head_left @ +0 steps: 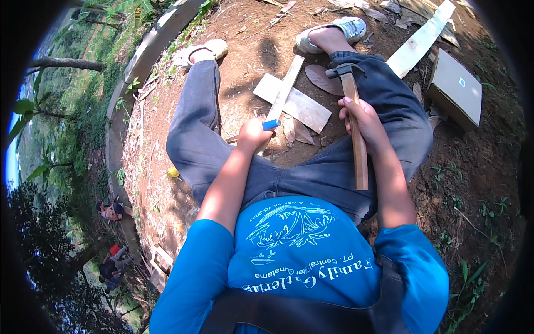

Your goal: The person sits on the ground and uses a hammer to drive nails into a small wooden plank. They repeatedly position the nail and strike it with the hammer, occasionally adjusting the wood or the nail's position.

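My right hand point(364, 119) is closed round the wooden handle of a claw hammer point(349, 83), held above my right thigh with its dark metal head pointing away from me. My left hand point(253, 135) makes a fist round a blue-handled tool point(271, 124). The blue end shows on the fist's right side, and a thin dark length sticks out on the left; its working end is not clear. Beneath that fist runs a narrow wooden strip point(288, 83) between my legs. It lies across a wider, short board point(309, 113) on the ground.
Bare soil with dry leaves point(296, 131) surrounds my spread legs. At the right are a cardboard box point(457, 83) and a long pale board point(421, 43). A curved concrete edge point(117, 111) borders a green slope on the left. Other people point(114, 264) are at the far lower left.
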Available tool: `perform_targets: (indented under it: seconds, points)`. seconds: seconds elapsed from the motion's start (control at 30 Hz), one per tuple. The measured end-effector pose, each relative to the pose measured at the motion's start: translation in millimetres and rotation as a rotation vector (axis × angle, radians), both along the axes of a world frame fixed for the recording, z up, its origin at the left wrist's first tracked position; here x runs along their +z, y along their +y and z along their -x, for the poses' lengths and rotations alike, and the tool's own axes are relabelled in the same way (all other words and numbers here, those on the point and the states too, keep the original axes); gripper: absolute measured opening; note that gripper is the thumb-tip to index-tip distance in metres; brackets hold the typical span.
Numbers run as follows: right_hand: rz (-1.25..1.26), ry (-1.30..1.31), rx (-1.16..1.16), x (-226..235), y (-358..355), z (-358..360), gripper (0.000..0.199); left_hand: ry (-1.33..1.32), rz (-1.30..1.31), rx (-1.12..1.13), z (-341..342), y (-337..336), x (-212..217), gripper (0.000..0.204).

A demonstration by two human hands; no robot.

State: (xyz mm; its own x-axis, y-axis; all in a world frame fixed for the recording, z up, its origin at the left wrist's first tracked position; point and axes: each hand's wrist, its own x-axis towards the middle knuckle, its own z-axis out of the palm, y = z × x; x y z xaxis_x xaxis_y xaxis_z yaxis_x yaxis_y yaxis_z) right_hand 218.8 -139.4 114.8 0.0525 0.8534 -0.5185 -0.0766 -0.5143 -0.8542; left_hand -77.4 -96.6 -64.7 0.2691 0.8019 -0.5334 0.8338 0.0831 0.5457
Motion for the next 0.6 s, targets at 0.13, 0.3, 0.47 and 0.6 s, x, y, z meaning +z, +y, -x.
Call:
perform_targets:
  seconds: [0.13, 0.3, 0.47, 0.6]
  points:
    - [-0.023, -0.007, 0.018, -0.4, -3.3, 2.3, 0.037, 0.024, -0.186, -0.051, 3.1, -5.0, -14.7, 0.045]
    - [-0.054, -0.045, 0.024, 2.9, -10.6, -2.1, 0.036, 0.157, -0.093, -0.100, -6.5, 5.2, -4.8, 0.053]
    - [-0.082, -0.094, 0.036, 19.8, -22.1, -8.9, 0.039, 0.130, -0.130, -0.095, -16.2, 13.0, -3.3, 0.044]
    - [-0.105, -0.110, 0.014, 44.7, -37.1, -12.8, 0.045, 0.026, -0.175, -0.012, -36.8, 19.6, -3.1, 0.038]
